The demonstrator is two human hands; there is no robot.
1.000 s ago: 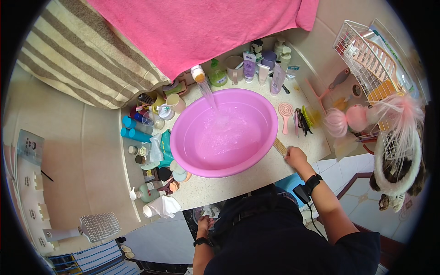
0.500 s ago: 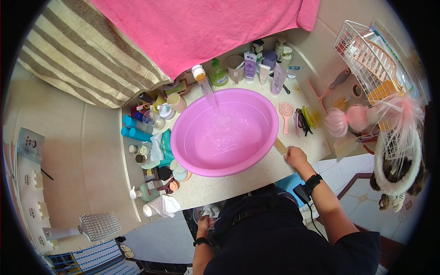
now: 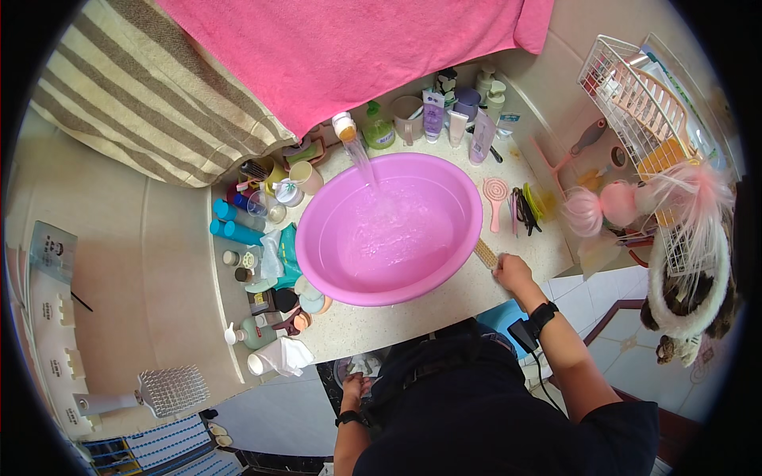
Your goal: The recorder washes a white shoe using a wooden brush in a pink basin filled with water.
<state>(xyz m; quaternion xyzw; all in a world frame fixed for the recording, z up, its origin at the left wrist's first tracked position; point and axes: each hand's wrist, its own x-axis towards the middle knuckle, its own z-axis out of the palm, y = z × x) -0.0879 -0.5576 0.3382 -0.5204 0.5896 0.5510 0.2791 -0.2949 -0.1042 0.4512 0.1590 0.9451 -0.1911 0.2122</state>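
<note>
A large pink plastic basin [image 3: 386, 292] sits on the speckled counter [image 3: 421, 313]. Water runs into it from the white tap [image 3: 344, 126] at its far side, and the water [image 3: 389, 238] inside ripples. My right hand [image 3: 517, 276] rests by the counter's front edge, fingers curled in. They meet the near end of a narrow tan ridged piece [image 3: 486, 254] beside the basin; whether they grip it is hidden. Low and to the left, below the counter, my left hand [image 3: 356, 386] has bent fingers next to a container with whitish contents [image 3: 363, 365]; what it holds cannot be made out.
Bottles and jars [image 3: 242, 232] crowd the left side; tubes [image 3: 432, 117] and a green soap bottle [image 3: 379, 131] stand behind. A pink hairbrush [image 3: 495, 198] lies right of the basin. Towels [image 3: 381, 55] hang above, and a wire basket [image 3: 635, 95] is on the right wall.
Water keeps running into the basin and its ripples have shifted. Both hands stay in the same places.
</note>
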